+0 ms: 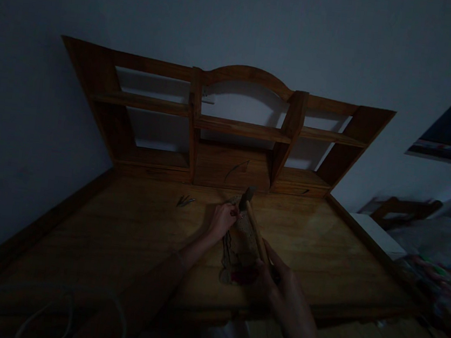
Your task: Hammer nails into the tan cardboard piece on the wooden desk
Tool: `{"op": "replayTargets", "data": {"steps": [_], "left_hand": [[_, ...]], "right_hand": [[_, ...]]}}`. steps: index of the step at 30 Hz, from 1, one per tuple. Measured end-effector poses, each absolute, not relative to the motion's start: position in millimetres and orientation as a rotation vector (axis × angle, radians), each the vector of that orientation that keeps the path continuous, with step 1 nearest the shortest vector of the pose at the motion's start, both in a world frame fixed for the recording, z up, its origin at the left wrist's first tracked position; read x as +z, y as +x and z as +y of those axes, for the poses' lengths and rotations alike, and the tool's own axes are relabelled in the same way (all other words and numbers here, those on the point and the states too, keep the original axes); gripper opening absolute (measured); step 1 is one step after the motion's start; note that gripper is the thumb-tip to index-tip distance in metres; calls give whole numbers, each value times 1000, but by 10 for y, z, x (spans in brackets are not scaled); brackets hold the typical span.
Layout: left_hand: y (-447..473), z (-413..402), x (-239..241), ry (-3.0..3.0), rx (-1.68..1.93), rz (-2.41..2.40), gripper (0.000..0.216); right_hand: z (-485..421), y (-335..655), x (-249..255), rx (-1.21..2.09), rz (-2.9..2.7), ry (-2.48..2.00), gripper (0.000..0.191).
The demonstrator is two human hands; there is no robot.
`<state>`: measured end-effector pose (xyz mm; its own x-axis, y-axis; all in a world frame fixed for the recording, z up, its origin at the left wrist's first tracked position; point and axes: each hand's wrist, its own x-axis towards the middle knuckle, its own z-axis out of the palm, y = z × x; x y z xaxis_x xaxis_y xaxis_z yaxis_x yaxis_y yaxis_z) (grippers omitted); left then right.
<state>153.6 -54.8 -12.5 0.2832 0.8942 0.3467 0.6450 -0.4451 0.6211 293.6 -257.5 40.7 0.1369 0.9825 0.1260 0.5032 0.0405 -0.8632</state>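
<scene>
My right hand (280, 281) is wrapped round the wooden handle of a hammer (257, 229). The hammer's dark head (248, 194) is at the far end, close beside the fingers of my left hand (223, 220). Those fingers are pinched together over a flat brownish piece (244, 241) on the desk; what they hold is too small and dark to make out. The piece has a speckled upper part, dark strands along its left side and a red patch (244, 274) near the bottom.
Several thin nail-like metal pieces (185, 202) lie on the wooden desk (128, 234) to the left. A shelf unit (238, 130) rises along its back edge. Pale cord-like loops (71, 309) cross the lower left. A chair (406, 208) stands off to the right.
</scene>
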Motion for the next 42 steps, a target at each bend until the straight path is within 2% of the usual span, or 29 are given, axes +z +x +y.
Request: {"op": "replayTargets", "data": {"steps": [10, 17, 19, 22, 25, 28, 35, 39, 42], "left_hand": [[1523, -599, -52, 2177, 1010, 1406, 12], [1493, -609, -75, 2189, 1065, 1380, 11], [1470, -597, -93, 2181, 1059, 1388, 21], [1412, -558, -117, 2207, 1118, 1364, 50], [1360, -507, -146, 2275, 1065, 1329, 71], [1354, -480, -155, 2306, 1037, 1286, 66], [1376, -550, 17, 2395, 1314, 1109, 32], [1342, -595, 72, 2596, 1281, 995, 57], [1329, -616, 76, 2669, 1227, 948, 63]], "right_hand": [[-2597, 2945, 487, 721, -1435, -1504, 53], [-2616, 3028, 507, 753, -1172, -1537, 57], [-2598, 3108, 405, 797, -1068, -1538, 62], [-2560, 3262, 216, 859, -925, -1493, 67], [-2527, 3424, 75, 816, -829, -1458, 66], [-2506, 3548, 25, 886, -787, -1422, 62], [-2478, 3600, -39, 902, -743, -1360, 52], [-2474, 3594, -84, 870, -774, -1409, 57], [-2471, 3590, -84, 849, -795, -1451, 61]]}}
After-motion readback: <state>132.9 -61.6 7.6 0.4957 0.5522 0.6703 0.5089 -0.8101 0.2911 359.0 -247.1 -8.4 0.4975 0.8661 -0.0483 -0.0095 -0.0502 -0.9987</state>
